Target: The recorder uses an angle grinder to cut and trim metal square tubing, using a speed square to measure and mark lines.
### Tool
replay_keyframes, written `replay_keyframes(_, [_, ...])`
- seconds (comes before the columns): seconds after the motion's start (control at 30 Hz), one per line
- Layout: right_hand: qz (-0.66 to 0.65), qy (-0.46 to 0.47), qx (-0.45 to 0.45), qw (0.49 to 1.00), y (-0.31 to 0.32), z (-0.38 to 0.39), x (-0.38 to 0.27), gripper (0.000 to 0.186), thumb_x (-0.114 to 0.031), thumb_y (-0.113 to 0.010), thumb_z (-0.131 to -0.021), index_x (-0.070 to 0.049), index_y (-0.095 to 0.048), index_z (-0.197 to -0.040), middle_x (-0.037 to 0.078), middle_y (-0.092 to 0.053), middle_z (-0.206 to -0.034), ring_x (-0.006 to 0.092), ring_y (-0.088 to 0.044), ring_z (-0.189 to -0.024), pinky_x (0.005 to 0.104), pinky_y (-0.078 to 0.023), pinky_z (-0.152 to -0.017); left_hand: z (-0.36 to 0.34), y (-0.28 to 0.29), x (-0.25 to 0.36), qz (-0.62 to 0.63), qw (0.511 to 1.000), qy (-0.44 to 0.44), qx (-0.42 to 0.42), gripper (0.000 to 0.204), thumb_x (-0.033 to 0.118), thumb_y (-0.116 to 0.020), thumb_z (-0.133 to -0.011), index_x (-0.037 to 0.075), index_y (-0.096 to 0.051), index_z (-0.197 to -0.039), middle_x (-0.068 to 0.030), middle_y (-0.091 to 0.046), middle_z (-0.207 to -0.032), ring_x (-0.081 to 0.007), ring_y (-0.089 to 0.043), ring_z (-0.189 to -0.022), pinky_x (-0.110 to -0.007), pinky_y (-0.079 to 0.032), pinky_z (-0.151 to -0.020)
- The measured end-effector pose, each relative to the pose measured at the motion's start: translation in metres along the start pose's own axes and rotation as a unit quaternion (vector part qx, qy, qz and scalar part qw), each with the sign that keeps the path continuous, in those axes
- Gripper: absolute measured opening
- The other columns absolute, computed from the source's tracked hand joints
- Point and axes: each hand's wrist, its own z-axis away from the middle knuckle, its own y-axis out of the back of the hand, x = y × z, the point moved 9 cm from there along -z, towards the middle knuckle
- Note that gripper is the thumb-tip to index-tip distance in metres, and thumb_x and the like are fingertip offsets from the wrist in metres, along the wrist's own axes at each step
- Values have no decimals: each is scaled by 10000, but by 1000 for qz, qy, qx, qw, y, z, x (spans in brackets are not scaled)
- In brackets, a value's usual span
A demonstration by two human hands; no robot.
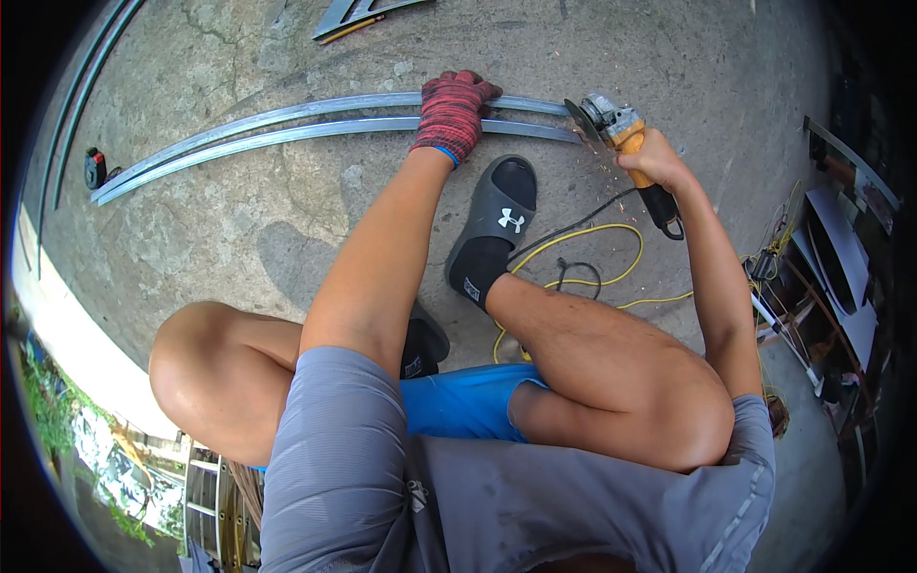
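Observation:
Two long, shiny metal channels point(277, 116) lie side by side on the concrete, curving through the fisheye view. My left hand point(454, 113), in a red and black knit glove, is closed over both of them toward their right part. My right hand point(657, 162) is bare and wraps around the yellow-and-black body of an angle grinder point(611, 120). The grinder's thin cutting disc stands at the right ends of the channels. Small orange specks, like sparks, are scattered around the disc and below it.
A yellow extension cord point(611, 227) loops by my sandalled foot point(501, 201), alongside a black cable. At far left sit a tape measure point(95, 168) and more metal strips point(72, 124). A pencil point(351, 30) lies by a metal square at the top. Clutter point(841, 258) lines the right side.

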Motion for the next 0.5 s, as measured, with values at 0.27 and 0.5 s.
replay_keyframes(0.27, [-174,30,-3,984,-2,31,-13,301,-107,-754,-729,3,-611,-970,41,-625,-772,132,-612,-642,289,-506,-576,4,5,-1,8,1000,-12,12,359,141,-677,-846,276,-702,-1178,-25,-644,-1205,-280,-570,-1148,-460,-403,-1013])
replay_keyframes(0.5, [-267,68,63,959,12,50,1,326,-105,-759,-734,2,-596,-995,46,-620,-790,137,-623,-648,292,-522,-582,16,22,8,-69,994,-84,-16,479,273,-767,-777,148,-644,-1223,-118,-595,-1229,-321,-539,-1165,-455,-423,-999])
